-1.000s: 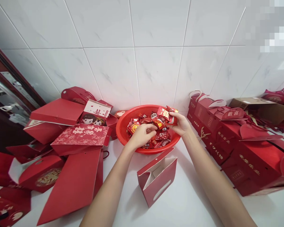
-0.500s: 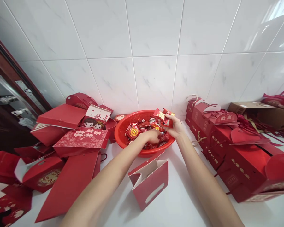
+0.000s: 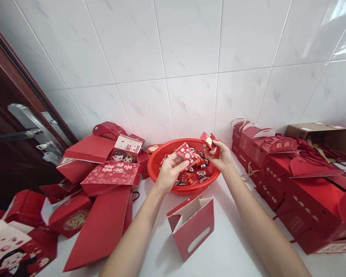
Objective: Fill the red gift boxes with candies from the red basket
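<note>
Between its thumb and fingers, my left hand (image 3: 170, 172) pinches a red candy packet (image 3: 187, 154) with white print, held over the basket. My right hand (image 3: 221, 157) is closed on several red wrapped candies (image 3: 210, 144) above the basket's right rim. Below both hands sits a round red plastic basket (image 3: 154, 169), holding many small wrapped candies (image 3: 202, 171) in red and dark wrappers. Nearer to me, between my forearms, an open red paper gift box (image 3: 192, 227) stands upright, its top gaping and a pale oval on its front.
On the left, red gift boxes (image 3: 100, 223) lie in a loose pile beside a dark door with a metal handle (image 3: 31, 127). A row of red boxes (image 3: 276, 173) stands on the right, with a brown carton (image 3: 320, 134) behind. White tiles (image 3: 190, 96) rise at the back.
My left hand has come up out of the candies with a red packet. My right hand still holds its candies above the right rim. The view has shifted slightly left.
</note>
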Available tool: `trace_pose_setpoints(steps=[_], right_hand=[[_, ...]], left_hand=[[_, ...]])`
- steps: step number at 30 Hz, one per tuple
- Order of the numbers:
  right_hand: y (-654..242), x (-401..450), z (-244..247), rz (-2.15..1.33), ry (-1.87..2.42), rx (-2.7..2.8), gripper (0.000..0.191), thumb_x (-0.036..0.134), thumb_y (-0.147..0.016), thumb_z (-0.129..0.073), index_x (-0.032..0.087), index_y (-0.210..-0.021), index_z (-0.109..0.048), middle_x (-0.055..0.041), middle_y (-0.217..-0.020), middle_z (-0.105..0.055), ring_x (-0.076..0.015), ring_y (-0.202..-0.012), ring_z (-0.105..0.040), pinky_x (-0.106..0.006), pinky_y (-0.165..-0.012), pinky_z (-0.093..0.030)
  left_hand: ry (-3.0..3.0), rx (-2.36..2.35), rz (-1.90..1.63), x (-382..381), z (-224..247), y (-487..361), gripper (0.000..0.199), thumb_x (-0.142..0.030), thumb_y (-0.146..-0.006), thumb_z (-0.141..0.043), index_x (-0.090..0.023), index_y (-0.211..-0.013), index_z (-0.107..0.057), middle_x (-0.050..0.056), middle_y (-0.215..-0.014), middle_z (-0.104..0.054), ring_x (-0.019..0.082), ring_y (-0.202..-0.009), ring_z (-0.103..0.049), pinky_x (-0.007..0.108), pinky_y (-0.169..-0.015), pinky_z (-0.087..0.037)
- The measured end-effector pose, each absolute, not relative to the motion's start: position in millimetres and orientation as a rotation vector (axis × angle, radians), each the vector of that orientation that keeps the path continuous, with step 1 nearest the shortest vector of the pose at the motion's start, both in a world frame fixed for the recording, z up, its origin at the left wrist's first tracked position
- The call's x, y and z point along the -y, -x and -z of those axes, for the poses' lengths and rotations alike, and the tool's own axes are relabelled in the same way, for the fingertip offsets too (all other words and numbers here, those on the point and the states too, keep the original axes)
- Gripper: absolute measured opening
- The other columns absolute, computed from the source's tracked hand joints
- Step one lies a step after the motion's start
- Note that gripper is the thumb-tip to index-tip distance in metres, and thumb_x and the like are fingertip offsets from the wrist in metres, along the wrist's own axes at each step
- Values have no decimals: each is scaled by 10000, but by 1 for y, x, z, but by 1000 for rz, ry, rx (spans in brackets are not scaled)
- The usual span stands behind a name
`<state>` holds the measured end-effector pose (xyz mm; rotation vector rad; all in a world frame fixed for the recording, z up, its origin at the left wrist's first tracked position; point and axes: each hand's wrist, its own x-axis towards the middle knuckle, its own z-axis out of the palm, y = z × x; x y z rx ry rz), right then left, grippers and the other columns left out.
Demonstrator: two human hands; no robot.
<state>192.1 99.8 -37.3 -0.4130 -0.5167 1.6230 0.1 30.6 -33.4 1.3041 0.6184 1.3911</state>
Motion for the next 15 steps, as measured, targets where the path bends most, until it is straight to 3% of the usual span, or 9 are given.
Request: trace_pose_setpoints(steps=[15], right_hand=[[-192,-99,40,-1625,433,699,117,150,-717,-714,214,-787,-645,-4,-729,-750,-185,-689,-722,-275,-635,-616]], left_hand=[[-1211,-576,-1462,-26,36,-4,371,-250,-628,-904,-205,-959,-743,41,-945,-783,264,-1044,-714,430,-1028,-509]])
